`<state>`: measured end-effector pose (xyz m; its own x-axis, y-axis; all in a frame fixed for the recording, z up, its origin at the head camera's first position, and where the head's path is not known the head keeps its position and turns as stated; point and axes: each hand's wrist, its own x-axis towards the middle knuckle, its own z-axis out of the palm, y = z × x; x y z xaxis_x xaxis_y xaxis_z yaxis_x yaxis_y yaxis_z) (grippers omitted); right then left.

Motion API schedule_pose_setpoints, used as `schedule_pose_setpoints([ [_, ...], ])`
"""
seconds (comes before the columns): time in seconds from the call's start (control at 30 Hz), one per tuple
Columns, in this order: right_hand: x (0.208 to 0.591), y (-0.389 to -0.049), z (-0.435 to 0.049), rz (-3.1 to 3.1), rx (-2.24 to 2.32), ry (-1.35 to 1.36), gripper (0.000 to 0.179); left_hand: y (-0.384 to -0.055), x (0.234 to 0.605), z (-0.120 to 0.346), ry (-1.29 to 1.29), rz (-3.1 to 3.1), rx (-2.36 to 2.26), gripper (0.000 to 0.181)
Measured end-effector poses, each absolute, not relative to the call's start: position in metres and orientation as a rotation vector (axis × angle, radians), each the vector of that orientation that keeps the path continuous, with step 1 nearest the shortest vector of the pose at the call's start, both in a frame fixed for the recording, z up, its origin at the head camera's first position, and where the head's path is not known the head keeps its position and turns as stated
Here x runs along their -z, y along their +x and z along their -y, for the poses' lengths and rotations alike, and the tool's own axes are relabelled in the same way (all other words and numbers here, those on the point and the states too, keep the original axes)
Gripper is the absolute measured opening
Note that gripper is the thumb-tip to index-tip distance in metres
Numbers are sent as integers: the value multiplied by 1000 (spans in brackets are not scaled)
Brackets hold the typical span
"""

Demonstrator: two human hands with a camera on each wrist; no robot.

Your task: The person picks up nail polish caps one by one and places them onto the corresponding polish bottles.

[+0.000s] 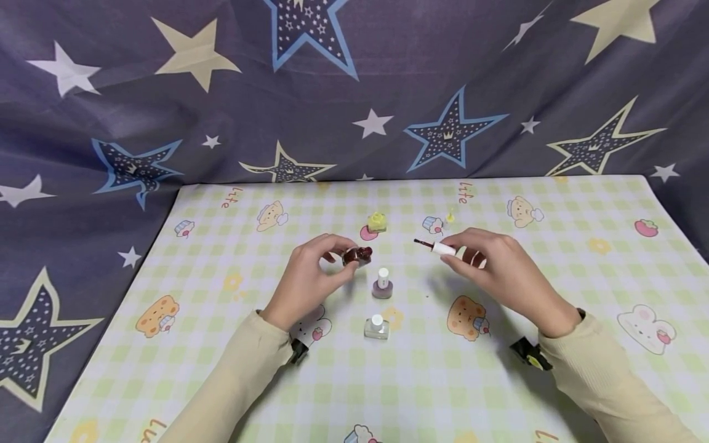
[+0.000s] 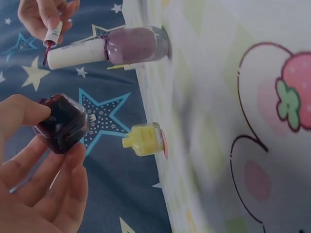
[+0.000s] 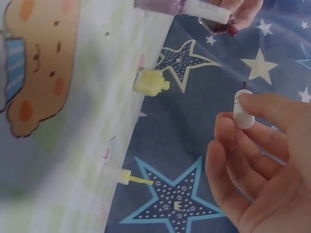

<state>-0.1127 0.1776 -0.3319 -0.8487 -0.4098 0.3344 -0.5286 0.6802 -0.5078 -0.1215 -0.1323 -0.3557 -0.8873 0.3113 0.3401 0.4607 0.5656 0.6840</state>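
My left hand (image 1: pixel 316 271) holds a dark red nail polish bottle (image 2: pixel 62 124) between thumb and fingers. It is uncapped and tilted, its neck toward the right in the head view. Across from it, my right hand (image 1: pixel 493 264) pinches a white cap (image 1: pixel 444 248) whose brush (image 1: pixel 423 243), coated dark red, points at the bottle with a gap between. Below them on the table stands a capped mauve polish bottle (image 1: pixel 383 286). Nearer to me is a clear bottle with a white cap (image 1: pixel 376 328). Behind the hands sits an uncapped yellow polish bottle (image 1: pixel 377 223).
A white cap with a yellow brush (image 3: pixel 119 174) stands on the table beyond my right hand, brush up. The checked tablecloth (image 1: pixel 210 344) has printed cartoon animals. Behind the table's far edge hangs a dark star-patterned curtain (image 1: pixel 388 74).
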Motion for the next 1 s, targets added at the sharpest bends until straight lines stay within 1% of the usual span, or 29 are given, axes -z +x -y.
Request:
schedule_pose_setpoints([
  [0.47,322,-99,-162,2590,-940,914,19,-110,344,127,-732,2537,1183,20],
  [1.0,319,-98,-152,2577,-929,954,18,-105,337,121,-784,2525,1174,22],
])
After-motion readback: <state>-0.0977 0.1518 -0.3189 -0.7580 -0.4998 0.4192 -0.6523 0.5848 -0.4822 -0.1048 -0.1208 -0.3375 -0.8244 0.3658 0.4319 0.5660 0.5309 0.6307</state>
